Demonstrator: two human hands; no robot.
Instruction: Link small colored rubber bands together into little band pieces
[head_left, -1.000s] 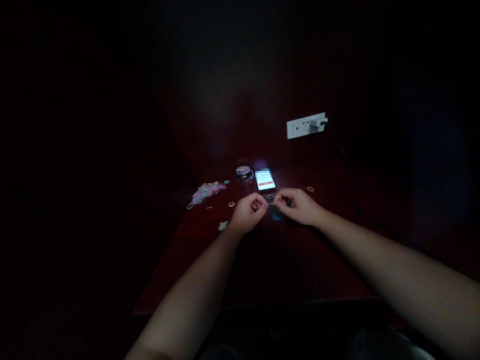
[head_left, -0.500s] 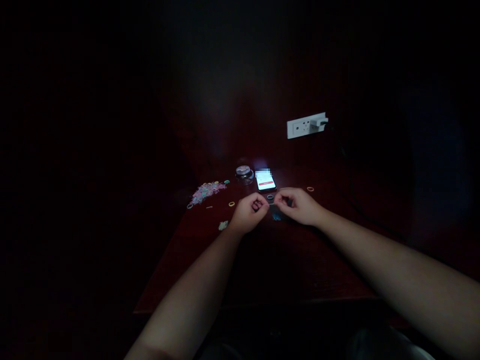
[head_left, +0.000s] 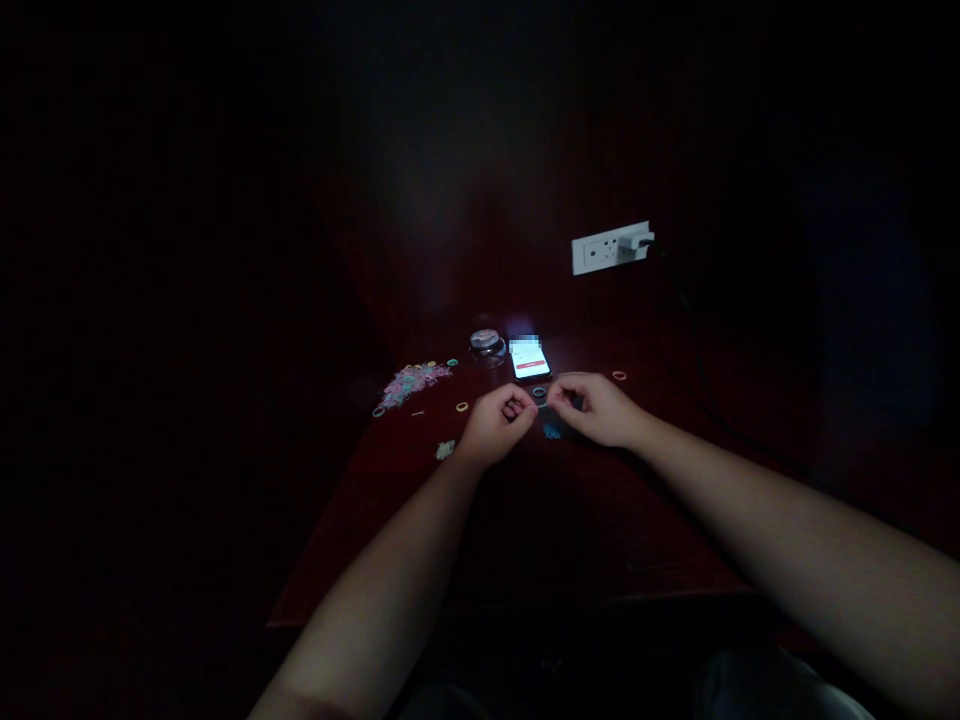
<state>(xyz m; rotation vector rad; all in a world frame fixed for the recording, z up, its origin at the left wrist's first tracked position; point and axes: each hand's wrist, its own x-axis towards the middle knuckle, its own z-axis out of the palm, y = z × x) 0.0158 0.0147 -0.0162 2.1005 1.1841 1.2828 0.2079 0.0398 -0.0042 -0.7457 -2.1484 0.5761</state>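
My left hand [head_left: 496,426] and my right hand [head_left: 596,410] face each other above the table, thumbs and fingertips pinched. A thin, pale rubber band [head_left: 542,405] spans the small gap between them, gripped at both ends. Just beyond it lies a greyish band ring [head_left: 538,392]. A small cluster of blue bands [head_left: 552,431] sits below the gap. Left of my left wrist is a pale cluster of bands [head_left: 445,450], with a yellow band [head_left: 462,407] farther back. The dim light hides fine detail at the fingertips.
A heap of mixed coloured bands [head_left: 414,384] covers the table's [head_left: 375,520] left side. Behind my hands are a lit phone [head_left: 531,364] and a round clear container [head_left: 485,345]. An orange band [head_left: 619,375] lies right. The wall socket [head_left: 600,252] holds a plug with a dark cable.
Almost nothing differs. Both hands keep the pale band pinched between them, and the whole view has shifted very slightly.
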